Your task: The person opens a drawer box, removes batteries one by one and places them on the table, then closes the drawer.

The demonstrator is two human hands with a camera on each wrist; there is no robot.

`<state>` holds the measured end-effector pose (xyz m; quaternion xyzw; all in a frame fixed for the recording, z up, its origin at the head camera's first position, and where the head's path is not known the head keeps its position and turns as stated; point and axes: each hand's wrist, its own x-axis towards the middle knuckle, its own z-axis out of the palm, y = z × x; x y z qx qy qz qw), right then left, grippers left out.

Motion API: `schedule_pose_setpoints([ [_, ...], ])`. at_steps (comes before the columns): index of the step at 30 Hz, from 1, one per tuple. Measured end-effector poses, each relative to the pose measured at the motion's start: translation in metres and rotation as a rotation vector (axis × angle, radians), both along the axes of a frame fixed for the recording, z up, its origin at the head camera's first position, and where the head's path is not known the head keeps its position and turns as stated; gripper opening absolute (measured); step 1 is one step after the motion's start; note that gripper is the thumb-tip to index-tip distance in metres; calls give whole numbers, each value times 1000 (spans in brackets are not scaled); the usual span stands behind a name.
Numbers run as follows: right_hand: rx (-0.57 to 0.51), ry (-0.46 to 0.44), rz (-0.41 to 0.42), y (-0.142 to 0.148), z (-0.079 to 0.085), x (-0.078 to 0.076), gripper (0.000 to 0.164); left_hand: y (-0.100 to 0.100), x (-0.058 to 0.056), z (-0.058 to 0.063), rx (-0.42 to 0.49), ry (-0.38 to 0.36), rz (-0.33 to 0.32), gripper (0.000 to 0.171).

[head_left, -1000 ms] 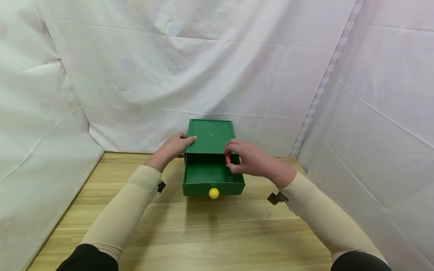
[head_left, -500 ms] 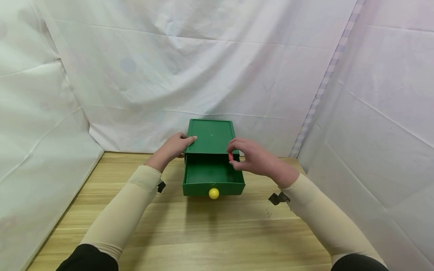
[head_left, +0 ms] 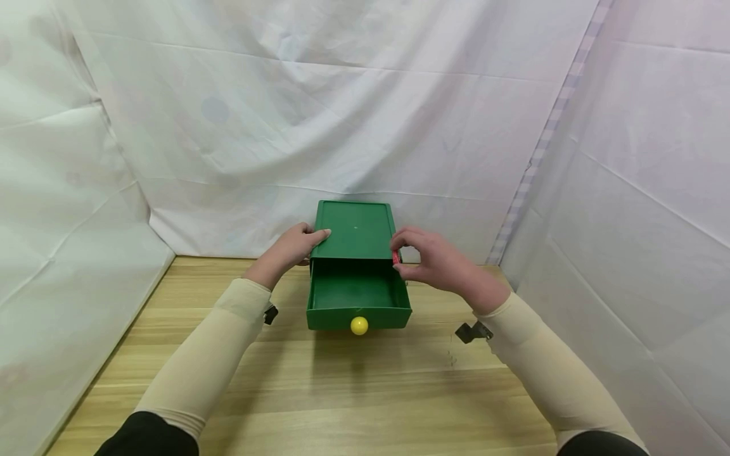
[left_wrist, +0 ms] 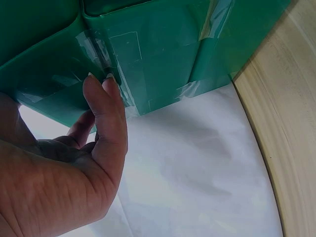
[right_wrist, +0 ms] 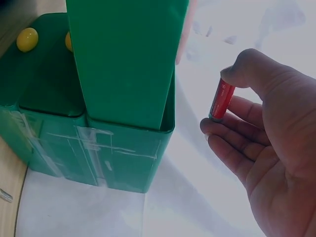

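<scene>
A green drawer cabinet (head_left: 356, 228) stands against the back cloth, its top drawer (head_left: 359, 318) pulled out by a yellow knob's side. My left hand (head_left: 291, 247) holds the cabinet's left edge, thumb on the top; in the left wrist view the bent fingers (left_wrist: 106, 106) touch its taped side. To the right of the drawer, my right hand (head_left: 433, 263) pinches a small red battery (right_wrist: 222, 98) between thumb and fingertips. The right wrist view shows the battery apart from the cabinet; in the head view the fingers partly cover it.
Lower drawers with yellow knobs (right_wrist: 27, 39) are stacked under the pulled-out one. Clear tape (right_wrist: 94, 138) binds the cabinet. A small metallic object (right_wrist: 6, 195) lies on the wooden table (head_left: 365, 392), cut off by the frame. White cloth walls (head_left: 639, 190) enclose the back and sides.
My right hand has moved right and slightly away from me with the battery, from over the open drawer to beyond its right side. My left hand and the cabinet look unmoved.
</scene>
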<state>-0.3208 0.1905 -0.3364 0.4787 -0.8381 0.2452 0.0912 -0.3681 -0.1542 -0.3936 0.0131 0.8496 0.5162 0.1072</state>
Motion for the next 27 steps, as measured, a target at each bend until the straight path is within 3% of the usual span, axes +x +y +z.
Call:
schedule_pose_setpoints([
  [17, 3, 13, -119, 11, 0, -9, 24, 0, -1, -1, 11, -2, 4, 76],
  [27, -25, 30, -128, 20, -5, -19, 24, -2, -2, -2, 11, 0, -3, 76],
])
